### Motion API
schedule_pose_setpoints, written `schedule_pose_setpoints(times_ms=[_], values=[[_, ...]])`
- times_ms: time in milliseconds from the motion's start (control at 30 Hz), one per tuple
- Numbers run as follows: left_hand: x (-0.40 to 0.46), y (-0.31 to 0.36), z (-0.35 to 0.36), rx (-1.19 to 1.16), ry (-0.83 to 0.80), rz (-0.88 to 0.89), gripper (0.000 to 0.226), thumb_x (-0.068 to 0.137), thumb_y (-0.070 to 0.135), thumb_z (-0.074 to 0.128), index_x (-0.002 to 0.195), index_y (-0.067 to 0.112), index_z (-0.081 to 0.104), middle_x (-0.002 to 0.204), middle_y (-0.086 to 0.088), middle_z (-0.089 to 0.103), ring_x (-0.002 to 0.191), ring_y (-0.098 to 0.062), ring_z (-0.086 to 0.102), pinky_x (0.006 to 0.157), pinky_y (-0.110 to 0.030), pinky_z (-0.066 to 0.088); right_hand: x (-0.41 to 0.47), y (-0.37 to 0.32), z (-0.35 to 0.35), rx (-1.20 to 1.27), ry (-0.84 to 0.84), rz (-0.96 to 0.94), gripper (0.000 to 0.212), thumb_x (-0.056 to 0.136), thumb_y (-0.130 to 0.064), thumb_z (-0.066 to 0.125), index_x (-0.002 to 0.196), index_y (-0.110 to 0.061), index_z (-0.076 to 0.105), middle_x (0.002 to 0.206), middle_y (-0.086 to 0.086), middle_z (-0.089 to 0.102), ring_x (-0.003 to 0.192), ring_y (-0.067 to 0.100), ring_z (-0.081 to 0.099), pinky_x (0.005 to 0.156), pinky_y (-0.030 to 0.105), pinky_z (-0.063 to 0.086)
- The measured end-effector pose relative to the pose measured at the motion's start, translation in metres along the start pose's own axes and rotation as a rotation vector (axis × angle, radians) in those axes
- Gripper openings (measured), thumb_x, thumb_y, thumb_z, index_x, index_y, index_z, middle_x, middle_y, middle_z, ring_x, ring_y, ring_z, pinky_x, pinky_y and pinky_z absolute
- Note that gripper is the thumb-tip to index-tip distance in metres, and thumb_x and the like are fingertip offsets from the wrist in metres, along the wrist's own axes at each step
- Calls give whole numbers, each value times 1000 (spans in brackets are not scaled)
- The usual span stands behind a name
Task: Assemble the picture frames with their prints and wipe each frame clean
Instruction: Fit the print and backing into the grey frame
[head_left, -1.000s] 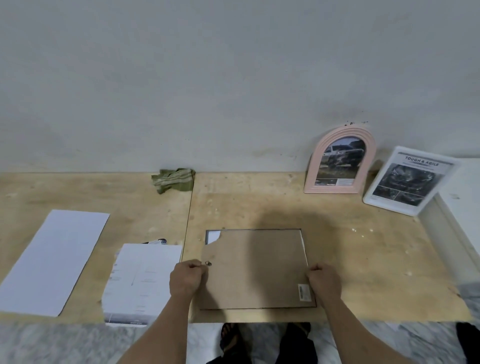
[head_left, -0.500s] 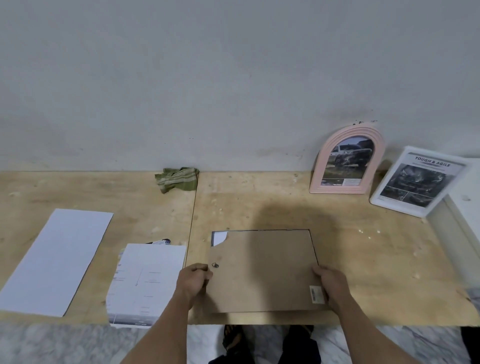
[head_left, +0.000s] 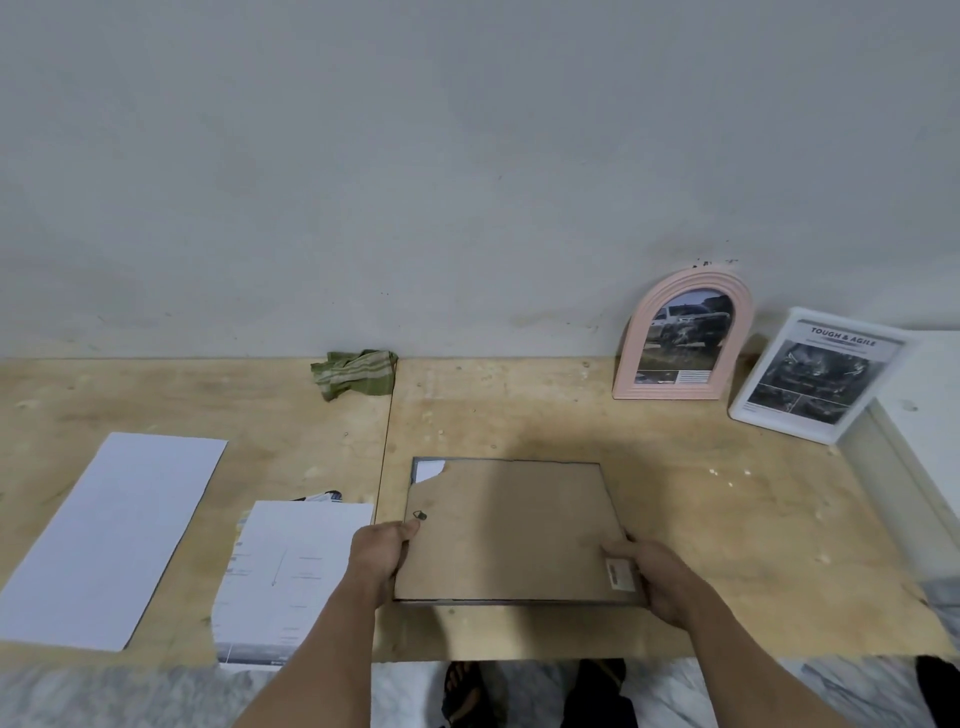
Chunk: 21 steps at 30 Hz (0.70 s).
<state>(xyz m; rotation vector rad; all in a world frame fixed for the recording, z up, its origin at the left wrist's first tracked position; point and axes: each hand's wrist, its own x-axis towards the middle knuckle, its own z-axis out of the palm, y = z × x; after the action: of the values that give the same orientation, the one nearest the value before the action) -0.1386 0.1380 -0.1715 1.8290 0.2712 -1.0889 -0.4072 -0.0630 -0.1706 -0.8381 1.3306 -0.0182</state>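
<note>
A dark-edged picture frame (head_left: 511, 530) lies face down on the plywood table (head_left: 701, 499), its brown backing board up with a broken far-left corner showing white paper. My left hand (head_left: 379, 553) grips the frame's left edge near a small metal hanger (head_left: 420, 515). My right hand (head_left: 657, 574) holds the near right corner, over a label (head_left: 618, 576). The near edge looks slightly raised. A green striped cloth (head_left: 356, 373) lies crumpled by the wall.
A pink arched frame (head_left: 683, 335) and a white frame (head_left: 815, 376) with prints lean on the wall at the right. A white sheet (head_left: 109, 535) and a stack of prints (head_left: 291, 577) lie left. A white ledge (head_left: 930, 415) borders the right. Sandalled feet show below.
Both hands slid toward me along the frame's sides; the right hand now wraps the near right corner and the left grips below the hanger. The camera view shifted slightly.
</note>
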Motion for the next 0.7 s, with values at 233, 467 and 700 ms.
schedule_pose_setpoints(times_ms=[233, 467, 700], values=[[4, 5, -19, 85, -324, -83, 21, 93, 7, 64, 112, 3, 72, 75, -7, 58, 54, -17, 40, 49, -25, 31, -3, -9, -11, 48, -12, -71, 58, 76, 3, 74, 129, -7, 53, 108, 12, 70, 98, 32, 66, 83, 44, 56], [-3, 5, -23, 134, -215, -29, 38, 84, -9, 67, 121, 0, 61, 86, -16, 69, 60, -22, 51, 43, -25, 37, -23, -16, -4, -105, -162, -26, 44, 78, 2, 74, 115, -12, 55, 104, 13, 64, 85, 28, 63, 64, 36, 57], [-35, 12, -9, 301, -400, -8, 28, 83, -10, 65, 107, 4, 58, 86, -20, 63, 65, -25, 57, 50, -29, 40, -27, -19, 1, -199, -82, -122, 57, 75, 4, 77, 121, -14, 50, 100, 15, 63, 73, 28, 63, 55, 34, 53]])
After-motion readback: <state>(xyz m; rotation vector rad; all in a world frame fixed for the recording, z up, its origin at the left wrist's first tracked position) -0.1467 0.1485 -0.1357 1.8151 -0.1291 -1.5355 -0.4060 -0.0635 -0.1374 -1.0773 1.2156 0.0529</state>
